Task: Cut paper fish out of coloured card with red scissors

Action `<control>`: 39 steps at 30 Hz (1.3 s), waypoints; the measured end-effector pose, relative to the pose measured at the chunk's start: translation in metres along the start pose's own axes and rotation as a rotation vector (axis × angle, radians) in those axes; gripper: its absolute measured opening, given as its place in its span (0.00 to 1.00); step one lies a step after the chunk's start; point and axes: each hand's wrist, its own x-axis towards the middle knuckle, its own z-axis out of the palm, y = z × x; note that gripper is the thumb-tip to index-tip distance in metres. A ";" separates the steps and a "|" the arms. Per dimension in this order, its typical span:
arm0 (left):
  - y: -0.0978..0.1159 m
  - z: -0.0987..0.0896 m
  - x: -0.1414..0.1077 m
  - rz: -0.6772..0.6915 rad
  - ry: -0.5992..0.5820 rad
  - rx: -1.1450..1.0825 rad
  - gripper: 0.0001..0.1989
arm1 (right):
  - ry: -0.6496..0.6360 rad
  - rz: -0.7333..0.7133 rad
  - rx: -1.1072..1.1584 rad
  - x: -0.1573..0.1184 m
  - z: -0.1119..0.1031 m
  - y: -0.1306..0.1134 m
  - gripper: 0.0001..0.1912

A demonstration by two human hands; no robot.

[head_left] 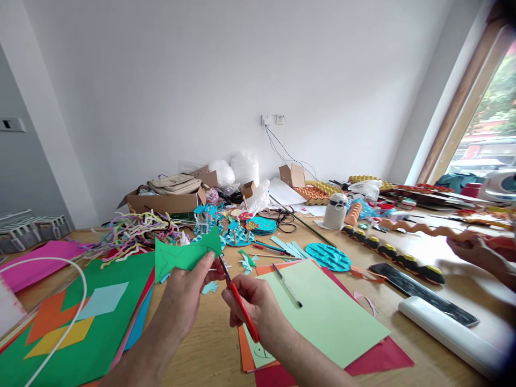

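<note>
Between the thumb and fingers of my left hand is a piece of green paper with pencil-like outlines drawn on it and a cut upper edge. My right hand grips red-handled scissors, their blades pointing up and left to the paper's right edge, close to my left fingertips. Whether the blades are apart is hard to see. Below and to the right lies a pale green sheet on orange and red paper, with a pen on top. Light blue paper scraps lie beyond my hands.
At left, coloured sheets lie under a white cable. Behind are pipe cleaners, a cardboard box and blue paper crafts. To the right are a phone, a white case, a jar and another person's hand.
</note>
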 end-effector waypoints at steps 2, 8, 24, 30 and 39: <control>0.000 0.000 0.000 0.007 -0.010 0.004 0.11 | 0.003 -0.004 -0.013 0.000 -0.001 0.000 0.13; 0.002 0.002 0.000 0.013 -0.012 -0.005 0.11 | 0.009 0.005 -0.033 0.001 -0.001 0.000 0.14; -0.013 -0.002 0.003 0.056 -0.011 0.028 0.11 | 0.007 0.015 -0.013 0.000 0.000 0.000 0.12; -0.016 -0.003 0.003 0.065 -0.026 0.009 0.11 | 0.004 0.018 -0.022 0.000 0.000 0.002 0.12; -0.012 -0.002 0.002 0.047 -0.015 0.030 0.11 | -0.001 0.015 -0.022 0.001 -0.001 0.004 0.13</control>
